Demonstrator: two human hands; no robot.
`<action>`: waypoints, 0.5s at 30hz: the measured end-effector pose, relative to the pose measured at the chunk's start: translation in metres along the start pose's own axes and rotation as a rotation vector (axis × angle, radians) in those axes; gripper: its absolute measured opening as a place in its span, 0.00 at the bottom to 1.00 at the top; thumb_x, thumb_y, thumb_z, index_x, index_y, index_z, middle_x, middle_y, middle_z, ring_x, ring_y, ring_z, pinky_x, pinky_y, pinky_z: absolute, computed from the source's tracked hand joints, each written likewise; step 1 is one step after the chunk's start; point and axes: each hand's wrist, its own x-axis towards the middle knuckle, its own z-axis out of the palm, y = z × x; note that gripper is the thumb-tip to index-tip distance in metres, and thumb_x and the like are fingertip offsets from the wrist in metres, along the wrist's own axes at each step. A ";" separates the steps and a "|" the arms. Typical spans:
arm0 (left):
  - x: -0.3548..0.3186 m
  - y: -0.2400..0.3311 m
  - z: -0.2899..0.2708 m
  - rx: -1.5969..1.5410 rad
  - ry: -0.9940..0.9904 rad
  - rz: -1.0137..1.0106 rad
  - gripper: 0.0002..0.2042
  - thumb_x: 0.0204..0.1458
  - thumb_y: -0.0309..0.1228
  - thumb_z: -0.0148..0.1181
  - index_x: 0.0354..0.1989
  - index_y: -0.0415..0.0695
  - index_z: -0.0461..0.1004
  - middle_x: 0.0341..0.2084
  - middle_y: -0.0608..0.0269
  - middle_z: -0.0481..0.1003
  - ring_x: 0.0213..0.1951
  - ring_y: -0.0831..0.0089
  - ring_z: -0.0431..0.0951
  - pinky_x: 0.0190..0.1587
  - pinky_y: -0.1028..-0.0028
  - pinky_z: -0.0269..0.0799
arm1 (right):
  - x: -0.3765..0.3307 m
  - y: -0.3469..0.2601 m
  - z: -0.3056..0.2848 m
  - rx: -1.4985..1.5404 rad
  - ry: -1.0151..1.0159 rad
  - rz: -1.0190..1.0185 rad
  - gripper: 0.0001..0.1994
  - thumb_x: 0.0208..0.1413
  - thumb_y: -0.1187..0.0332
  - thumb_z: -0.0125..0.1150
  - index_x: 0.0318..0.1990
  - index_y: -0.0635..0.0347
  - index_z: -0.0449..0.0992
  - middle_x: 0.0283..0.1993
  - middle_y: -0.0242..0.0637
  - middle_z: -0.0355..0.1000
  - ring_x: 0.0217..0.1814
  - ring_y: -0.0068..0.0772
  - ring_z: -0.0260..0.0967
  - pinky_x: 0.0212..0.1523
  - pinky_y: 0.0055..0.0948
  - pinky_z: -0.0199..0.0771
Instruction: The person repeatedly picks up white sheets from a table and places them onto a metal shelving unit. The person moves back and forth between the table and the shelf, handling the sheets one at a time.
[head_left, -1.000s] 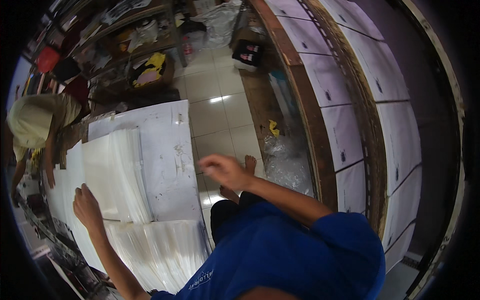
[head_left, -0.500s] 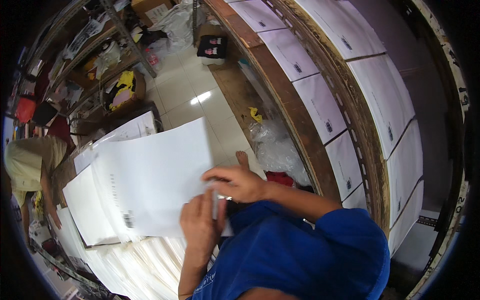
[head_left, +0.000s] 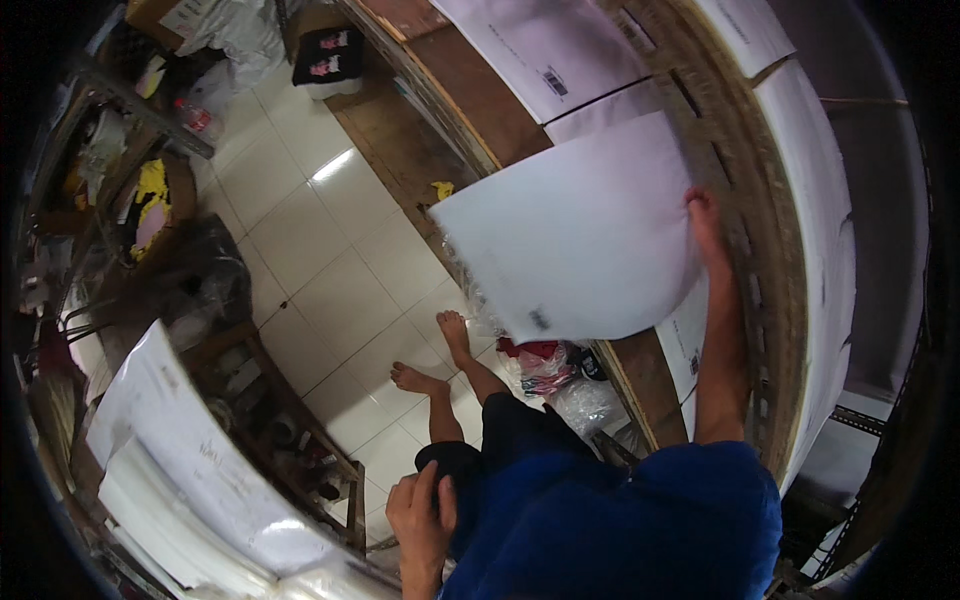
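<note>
My right hand (head_left: 703, 208) pinches the right edge of a large white paper sheet (head_left: 580, 230). The sheet bows a little and carries a small dark printed mark near its lower corner. It hangs over the near side of a long wooden bench, covering part of a row of similar white sheets (head_left: 540, 55). My left hand (head_left: 418, 508) is low in front of my body by my thigh. Its fingers are loosely bent and apart, with nothing in them.
On the left, a white-topped table (head_left: 190, 430) bears a stack of white paper (head_left: 160, 515). A raised ledge at the right holds another row of sheets (head_left: 815, 200). Clear plastic and bundled cloth (head_left: 545, 365) lie under the bench. My bare feet stand on the tiled floor (head_left: 330, 250).
I have turned right, from the paper stack to the bench. The sheet, at first by both hands, moved right with my right hand. My left hand came away and dropped lower.
</note>
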 end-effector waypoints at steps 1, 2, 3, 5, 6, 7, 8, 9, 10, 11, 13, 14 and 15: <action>-0.002 -0.007 0.015 0.009 -0.021 -0.059 0.12 0.46 0.25 0.63 0.41 0.37 0.76 0.24 0.54 0.72 0.24 0.58 0.72 0.27 0.63 0.66 | 0.019 -0.012 0.006 -0.150 -0.036 0.042 0.07 0.49 0.76 0.47 0.33 0.56 0.72 0.33 0.27 0.67 0.39 0.24 0.63 0.48 0.23 0.63; -0.001 -0.013 0.028 0.012 -0.045 -0.109 0.12 0.47 0.25 0.62 0.41 0.37 0.76 0.23 0.54 0.72 0.24 0.57 0.72 0.27 0.63 0.66 | 0.036 -0.033 0.009 -0.305 -0.063 0.080 0.06 0.49 0.75 0.47 0.32 0.56 0.71 0.33 0.27 0.67 0.39 0.25 0.64 0.48 0.24 0.63; 0.001 -0.021 0.035 -0.005 -0.087 -0.150 0.11 0.48 0.26 0.61 0.41 0.37 0.76 0.23 0.53 0.72 0.24 0.57 0.72 0.27 0.62 0.67 | 0.065 0.020 -0.006 -0.420 0.074 -0.040 0.05 0.50 0.75 0.48 0.32 0.58 0.72 0.33 0.29 0.68 0.40 0.25 0.64 0.47 0.25 0.64; 0.002 -0.036 0.055 -0.011 -0.116 -0.205 0.11 0.48 0.26 0.61 0.40 0.37 0.76 0.23 0.52 0.72 0.25 0.55 0.73 0.28 0.62 0.67 | 0.104 0.054 -0.002 -0.512 0.153 -0.108 0.05 0.50 0.74 0.49 0.32 0.59 0.72 0.33 0.31 0.69 0.39 0.26 0.66 0.46 0.27 0.66; 0.001 -0.042 0.064 -0.010 -0.131 -0.235 0.11 0.48 0.26 0.61 0.40 0.37 0.76 0.23 0.51 0.72 0.25 0.55 0.73 0.28 0.61 0.67 | 0.122 0.056 -0.006 -0.501 0.111 -0.046 0.06 0.50 0.73 0.49 0.33 0.59 0.73 0.33 0.32 0.70 0.39 0.27 0.66 0.45 0.28 0.66; 0.001 -0.046 0.072 -0.008 -0.144 -0.264 0.11 0.48 0.26 0.61 0.40 0.37 0.76 0.23 0.51 0.72 0.26 0.54 0.73 0.29 0.61 0.68 | 0.133 0.050 -0.001 -0.488 0.064 0.017 0.06 0.51 0.73 0.49 0.33 0.60 0.73 0.33 0.32 0.70 0.39 0.28 0.67 0.44 0.29 0.66; 0.003 -0.049 0.079 -0.010 -0.156 -0.285 0.11 0.48 0.26 0.61 0.40 0.37 0.76 0.24 0.51 0.72 0.26 0.54 0.73 0.29 0.61 0.68 | 0.146 0.053 -0.003 -0.531 0.094 0.005 0.06 0.51 0.71 0.50 0.34 0.60 0.74 0.34 0.34 0.72 0.39 0.30 0.68 0.44 0.31 0.67; 0.005 -0.052 0.086 -0.012 -0.169 -0.306 0.11 0.48 0.26 0.60 0.40 0.37 0.76 0.24 0.50 0.72 0.26 0.53 0.74 0.30 0.61 0.69 | 0.158 0.055 -0.005 -0.573 0.125 -0.007 0.07 0.52 0.70 0.52 0.35 0.59 0.74 0.34 0.35 0.73 0.39 0.33 0.69 0.45 0.33 0.68; 0.007 -0.054 0.091 -0.014 -0.189 -0.319 0.11 0.48 0.26 0.60 0.40 0.37 0.76 0.24 0.50 0.72 0.26 0.53 0.74 0.30 0.61 0.69 | 0.168 0.058 -0.007 -0.615 0.156 -0.018 0.07 0.53 0.68 0.53 0.36 0.59 0.75 0.35 0.36 0.74 0.39 0.35 0.71 0.46 0.35 0.69; 0.008 -0.054 0.095 -0.015 -0.205 -0.333 0.11 0.48 0.26 0.60 0.40 0.36 0.76 0.24 0.50 0.72 0.27 0.53 0.74 0.30 0.61 0.69 | 0.176 0.057 -0.008 -0.616 0.169 0.020 0.07 0.52 0.69 0.53 0.36 0.59 0.75 0.35 0.36 0.74 0.39 0.35 0.70 0.45 0.34 0.69; 0.015 -0.048 0.099 -0.022 -0.225 -0.353 0.11 0.49 0.26 0.60 0.40 0.36 0.76 0.25 0.49 0.73 0.27 0.53 0.74 0.31 0.61 0.70 | 0.190 0.054 -0.010 -0.616 0.198 0.097 0.07 0.51 0.70 0.51 0.35 0.57 0.76 0.34 0.36 0.73 0.37 0.34 0.69 0.43 0.32 0.68; 0.023 -0.044 0.098 -0.030 -0.230 -0.355 0.11 0.49 0.26 0.60 0.40 0.36 0.76 0.25 0.49 0.73 0.27 0.53 0.75 0.31 0.61 0.70 | 0.199 0.063 -0.017 -0.598 0.191 0.067 0.07 0.51 0.70 0.52 0.35 0.57 0.76 0.34 0.36 0.73 0.38 0.34 0.69 0.43 0.33 0.68; 0.028 -0.042 0.098 -0.039 -0.235 -0.355 0.11 0.49 0.26 0.60 0.40 0.36 0.76 0.26 0.49 0.73 0.28 0.53 0.75 0.31 0.61 0.70 | 0.209 0.071 -0.025 -0.580 0.183 0.037 0.08 0.51 0.70 0.52 0.36 0.58 0.76 0.35 0.37 0.74 0.38 0.35 0.70 0.43 0.33 0.69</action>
